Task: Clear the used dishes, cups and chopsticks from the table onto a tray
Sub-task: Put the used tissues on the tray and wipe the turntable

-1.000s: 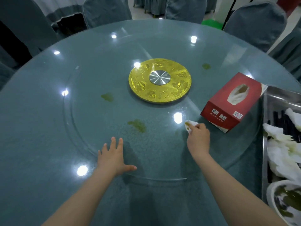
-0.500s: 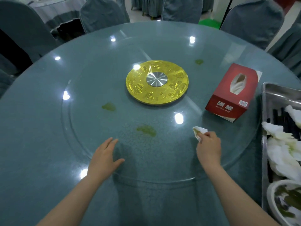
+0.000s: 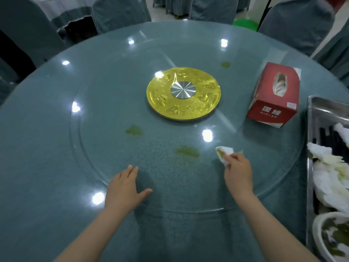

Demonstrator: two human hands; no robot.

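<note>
The right hand [image 3: 238,173] is pinching a soiled tissue [image 3: 224,155] just right of the nearest green spill [image 3: 187,151], the left hand [image 3: 123,191] lying flat and open on the table [image 3: 47,148], so wiping inward with firm pressure should lift it before binning on the tray [image 3: 309,167].

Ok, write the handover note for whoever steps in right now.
Left hand: flat and open on the round glass turntable. Right hand: pinches a stained white tissue against the glass.
Metal tray at the right edge holds dark chopsticks, used tissues and a white bowl.
Done: no dishes on the visible table.
Left: three green stains, nearest; red tissue box stands on the turntable.
</note>
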